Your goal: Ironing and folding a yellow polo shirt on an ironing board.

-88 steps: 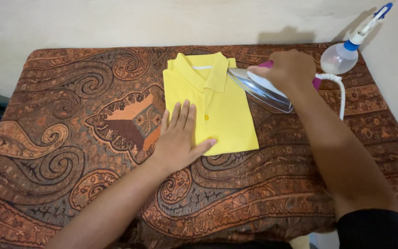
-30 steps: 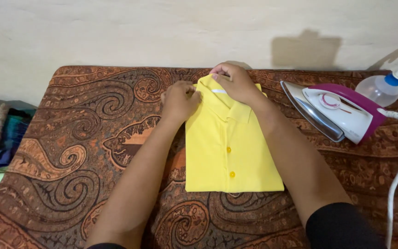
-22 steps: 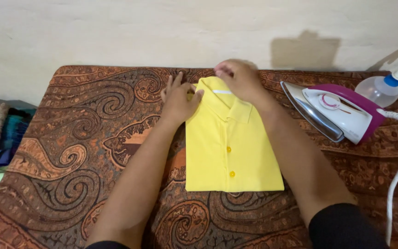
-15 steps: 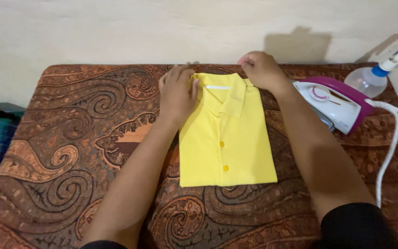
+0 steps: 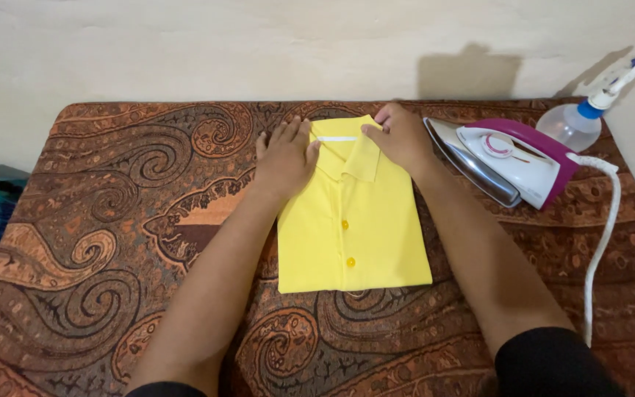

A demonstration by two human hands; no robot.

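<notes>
- Folded yellow polo shirt (image 5: 354,235) sits mid-table, collar toward the far edge of the paisley-covered table (image 5: 97,220).
- Left hand (image 5: 286,156) lies flat and open on the collar's left side; right hand (image 5: 400,136) pinches the collar's right corner.
- I'd say keep both sides even and smooth outward so the collar sits symmetric.
- Iron (image 5: 505,162) is parked near the far right corner, so mind that elbow.

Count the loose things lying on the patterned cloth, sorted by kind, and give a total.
Folded yellow shirt: 1
Purple and white iron: 1
Spray bottle: 1
Total: 3
Left hand and right hand both rest at the shirt's collar.
</notes>
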